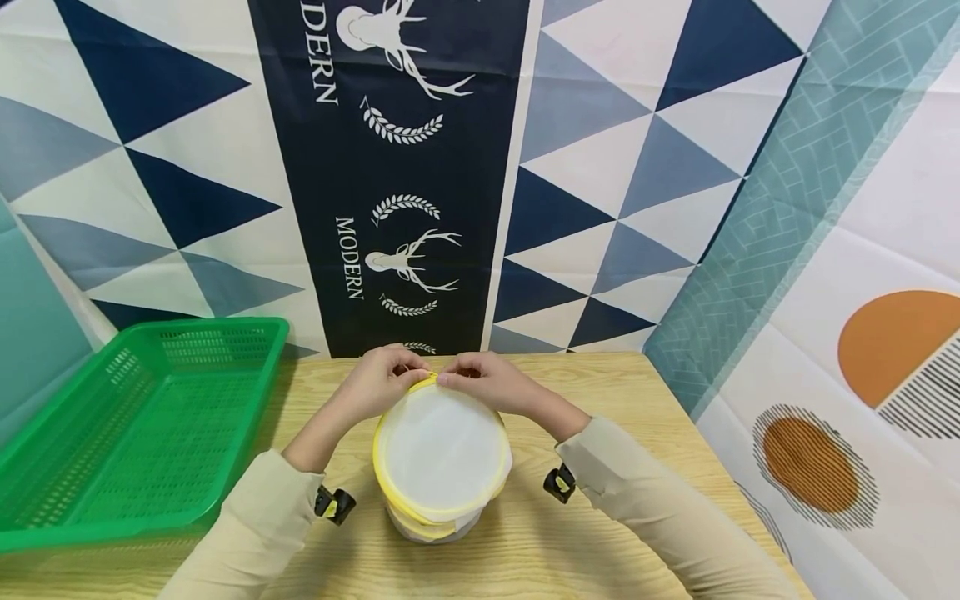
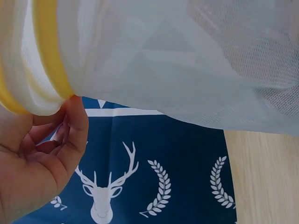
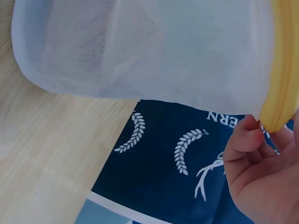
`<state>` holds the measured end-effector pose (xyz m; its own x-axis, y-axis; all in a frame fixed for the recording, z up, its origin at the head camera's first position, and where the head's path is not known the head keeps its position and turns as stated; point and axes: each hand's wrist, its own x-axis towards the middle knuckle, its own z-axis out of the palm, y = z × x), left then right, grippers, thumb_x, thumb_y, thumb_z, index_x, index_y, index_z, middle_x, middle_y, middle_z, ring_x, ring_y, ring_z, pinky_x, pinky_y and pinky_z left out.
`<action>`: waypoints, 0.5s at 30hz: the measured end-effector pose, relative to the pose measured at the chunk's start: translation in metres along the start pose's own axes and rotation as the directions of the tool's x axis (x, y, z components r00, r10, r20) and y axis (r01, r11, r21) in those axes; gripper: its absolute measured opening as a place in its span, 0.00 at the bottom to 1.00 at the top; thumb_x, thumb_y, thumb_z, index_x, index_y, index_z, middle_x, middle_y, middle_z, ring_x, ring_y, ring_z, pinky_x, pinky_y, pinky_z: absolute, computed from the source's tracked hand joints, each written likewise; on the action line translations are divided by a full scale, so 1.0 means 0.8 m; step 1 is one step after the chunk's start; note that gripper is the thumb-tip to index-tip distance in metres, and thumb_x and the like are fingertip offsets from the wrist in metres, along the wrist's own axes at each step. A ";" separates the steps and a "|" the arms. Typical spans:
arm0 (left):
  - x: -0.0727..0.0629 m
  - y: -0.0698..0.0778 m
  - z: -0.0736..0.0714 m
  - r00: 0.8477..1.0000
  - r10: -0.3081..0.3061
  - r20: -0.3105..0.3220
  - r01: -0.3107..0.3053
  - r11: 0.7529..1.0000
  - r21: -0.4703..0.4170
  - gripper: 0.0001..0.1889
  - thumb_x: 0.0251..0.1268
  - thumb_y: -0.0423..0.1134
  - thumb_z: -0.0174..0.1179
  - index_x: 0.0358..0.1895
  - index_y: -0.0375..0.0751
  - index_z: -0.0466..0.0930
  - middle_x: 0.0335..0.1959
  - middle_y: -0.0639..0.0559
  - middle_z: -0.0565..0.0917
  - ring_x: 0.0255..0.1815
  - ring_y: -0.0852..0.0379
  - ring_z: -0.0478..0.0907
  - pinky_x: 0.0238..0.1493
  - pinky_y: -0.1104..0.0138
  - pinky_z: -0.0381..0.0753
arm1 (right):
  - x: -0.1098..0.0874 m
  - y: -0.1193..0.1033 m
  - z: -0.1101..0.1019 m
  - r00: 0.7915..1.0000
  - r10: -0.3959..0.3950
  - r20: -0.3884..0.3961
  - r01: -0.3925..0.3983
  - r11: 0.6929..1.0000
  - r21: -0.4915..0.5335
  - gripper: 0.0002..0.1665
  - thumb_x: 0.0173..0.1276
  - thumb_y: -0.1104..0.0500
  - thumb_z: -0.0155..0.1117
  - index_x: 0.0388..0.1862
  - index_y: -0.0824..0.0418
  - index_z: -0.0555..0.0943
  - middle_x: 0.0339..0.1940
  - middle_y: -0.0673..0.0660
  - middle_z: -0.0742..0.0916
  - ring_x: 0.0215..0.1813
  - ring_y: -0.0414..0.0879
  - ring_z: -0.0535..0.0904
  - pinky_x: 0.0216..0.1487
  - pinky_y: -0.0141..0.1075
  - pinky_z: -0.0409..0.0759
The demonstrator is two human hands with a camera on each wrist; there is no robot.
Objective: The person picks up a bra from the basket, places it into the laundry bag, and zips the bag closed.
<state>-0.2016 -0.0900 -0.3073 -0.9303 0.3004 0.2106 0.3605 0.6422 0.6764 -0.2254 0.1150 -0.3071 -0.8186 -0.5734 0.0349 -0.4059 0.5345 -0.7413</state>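
Observation:
A round white mesh laundry bag [image 1: 442,450] with yellow trim stands upright on the table before me. At the far side of its rim, my left hand [image 1: 384,382] pinches the yellow edging [image 2: 51,51] between thumb and fingers. Close beside it, my right hand [image 1: 489,382] pinches the same yellow band [image 3: 282,65], which looks like a zipper. Little space separates the two hands' fingertips. The sheer mesh side hangs below the rim in both wrist views. Whatever lies under the fingertips is hidden.
A green plastic basket [image 1: 201,514] with perforated walls stands at the left. The wood-grain table [image 1: 600,533] meets a patterned backdrop [image 1: 420,167] at its far edge. Another printed sheet [image 1: 795,350] rises along the right side.

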 end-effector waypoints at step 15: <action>-0.004 -0.005 0.001 0.999 0.047 0.000 -0.047 0.999 0.017 0.05 0.61 0.34 0.61 0.37 0.40 0.85 0.33 0.50 0.81 0.34 0.58 0.73 0.37 0.68 0.75 | -0.001 0.002 0.004 0.998 -0.056 -0.008 0.055 0.996 -0.064 0.10 0.65 0.55 0.62 0.32 0.60 0.84 0.26 0.51 0.83 0.26 0.37 0.73 0.24 0.28 0.74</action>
<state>-0.2000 -0.0928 -0.3112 -0.9125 0.3300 0.2420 0.4046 0.6398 0.6534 -0.2240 0.1138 -0.3105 -0.7976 -0.5977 0.0813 -0.4758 0.5404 -0.6940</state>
